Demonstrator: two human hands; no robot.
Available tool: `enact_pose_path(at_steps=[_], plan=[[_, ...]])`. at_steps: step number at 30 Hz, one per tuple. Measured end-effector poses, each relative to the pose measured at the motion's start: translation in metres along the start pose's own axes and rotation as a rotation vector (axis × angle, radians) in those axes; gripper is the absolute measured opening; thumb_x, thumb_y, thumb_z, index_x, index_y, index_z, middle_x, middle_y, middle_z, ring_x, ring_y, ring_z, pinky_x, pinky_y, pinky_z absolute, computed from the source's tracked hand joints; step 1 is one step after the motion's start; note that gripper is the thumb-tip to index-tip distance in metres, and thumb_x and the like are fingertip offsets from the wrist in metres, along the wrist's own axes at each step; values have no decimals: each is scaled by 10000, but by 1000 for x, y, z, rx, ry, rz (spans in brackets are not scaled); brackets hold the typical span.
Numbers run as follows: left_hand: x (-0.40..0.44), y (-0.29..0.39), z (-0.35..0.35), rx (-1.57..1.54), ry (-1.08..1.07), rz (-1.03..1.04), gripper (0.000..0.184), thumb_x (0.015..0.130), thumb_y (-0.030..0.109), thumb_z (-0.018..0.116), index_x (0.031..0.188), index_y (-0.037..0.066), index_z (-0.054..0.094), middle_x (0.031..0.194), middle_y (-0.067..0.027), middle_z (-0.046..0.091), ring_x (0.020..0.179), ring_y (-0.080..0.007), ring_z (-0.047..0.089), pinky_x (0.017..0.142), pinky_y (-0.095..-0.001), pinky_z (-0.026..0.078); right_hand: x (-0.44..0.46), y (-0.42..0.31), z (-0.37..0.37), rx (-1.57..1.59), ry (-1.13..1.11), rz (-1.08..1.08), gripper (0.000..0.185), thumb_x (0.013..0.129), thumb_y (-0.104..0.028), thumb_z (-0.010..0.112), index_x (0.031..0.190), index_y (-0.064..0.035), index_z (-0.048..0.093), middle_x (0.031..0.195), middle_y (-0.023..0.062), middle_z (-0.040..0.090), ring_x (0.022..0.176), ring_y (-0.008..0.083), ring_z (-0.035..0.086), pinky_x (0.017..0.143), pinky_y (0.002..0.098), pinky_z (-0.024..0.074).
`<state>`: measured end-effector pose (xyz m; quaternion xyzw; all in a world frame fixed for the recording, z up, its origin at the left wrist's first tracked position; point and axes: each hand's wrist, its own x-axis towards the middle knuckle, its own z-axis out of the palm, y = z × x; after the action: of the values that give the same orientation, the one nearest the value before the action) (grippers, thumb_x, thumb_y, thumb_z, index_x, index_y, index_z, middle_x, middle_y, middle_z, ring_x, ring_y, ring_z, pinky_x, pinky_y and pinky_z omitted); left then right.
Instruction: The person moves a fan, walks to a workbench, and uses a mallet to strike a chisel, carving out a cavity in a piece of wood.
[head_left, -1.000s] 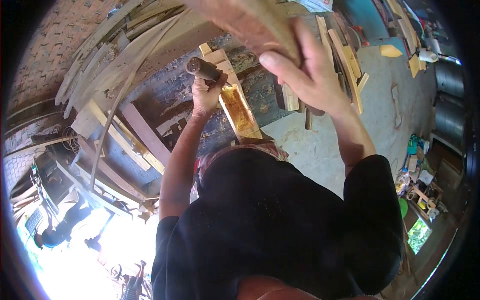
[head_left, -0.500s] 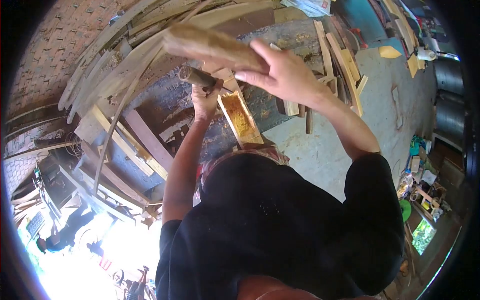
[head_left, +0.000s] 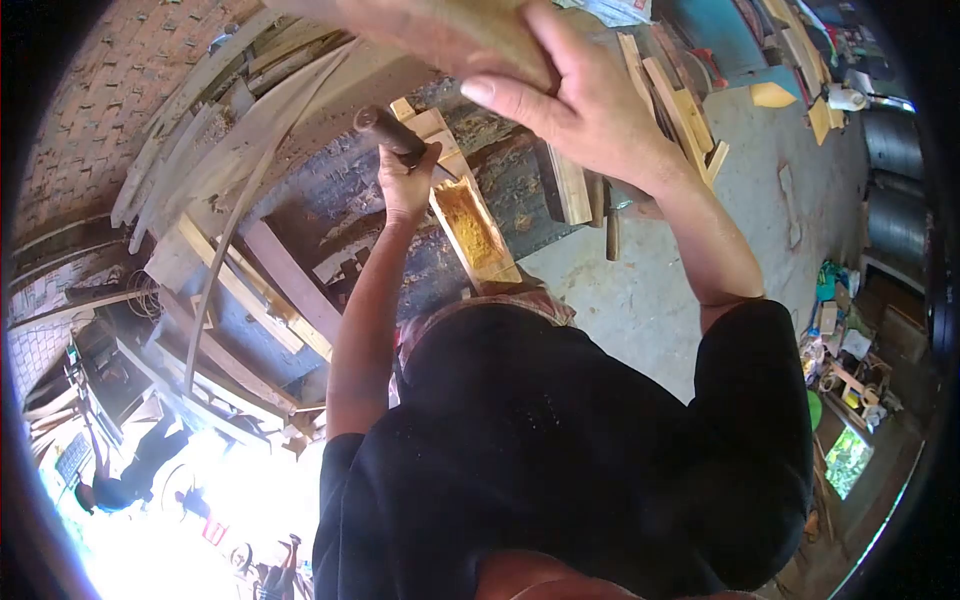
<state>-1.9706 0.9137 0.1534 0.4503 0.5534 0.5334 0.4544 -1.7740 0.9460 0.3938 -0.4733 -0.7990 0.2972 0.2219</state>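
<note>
My left hand [head_left: 405, 185] is wrapped round the dark wooden handle of a chisel [head_left: 385, 130], tilted so that its blade points down to the right. The blade meets the upper end of a hollow in a pale wooden block [head_left: 492, 270]. Wood chips lie inside the hollow. Higher up and closer to the camera, my right hand [head_left: 590, 110] grips a thick wooden mallet [head_left: 450, 35], which runs off the top edge of the view. A gap separates the mallet from the chisel handle.
The block lies on a dark, worn workbench [head_left: 510, 200] scattered with shavings. Boards [head_left: 285, 270] are at the left, and upright wood pieces [head_left: 570, 190] stand right of the block. A person [head_left: 125, 480] is in the bright area at lower left.
The mallet came down toward the chisel handle half a second ago and is now raised again toward the camera in my right hand. My left hand stays on the chisel.
</note>
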Motion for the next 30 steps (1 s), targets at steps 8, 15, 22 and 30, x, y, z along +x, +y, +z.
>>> enact_pose_path(at_steps=[8,15,22,30], plan=[[3,2,-2,-125,-13,16,361,787,29,736,1069,61,514,896,-19,628,787,-102,590,727,-263,487,3,55,36,-179,-334,249,501,879,-421,646,1105,-1,494,749,193,638,681,296,669,608,380,531],[-5,4,5,10,-59,-53,325,800,48,741,1035,60,517,882,-14,630,785,-89,586,730,-265,486,-7,10,20,179,96,-17,466,854,-463,664,1021,-67,484,789,120,671,673,232,675,557,374,519],[-3,-16,-20,-156,11,-96,283,808,24,721,1012,64,529,889,-13,614,795,-96,567,731,-249,472,-35,72,59,-58,-260,278,473,876,-434,648,1058,-28,486,719,153,640,660,289,666,604,381,505],[-23,23,-19,-117,39,-59,162,862,40,678,964,82,560,875,7,592,773,-76,560,672,-227,474,-81,93,76,175,5,236,493,867,-447,651,1013,-21,451,774,248,631,702,415,660,572,451,501]])
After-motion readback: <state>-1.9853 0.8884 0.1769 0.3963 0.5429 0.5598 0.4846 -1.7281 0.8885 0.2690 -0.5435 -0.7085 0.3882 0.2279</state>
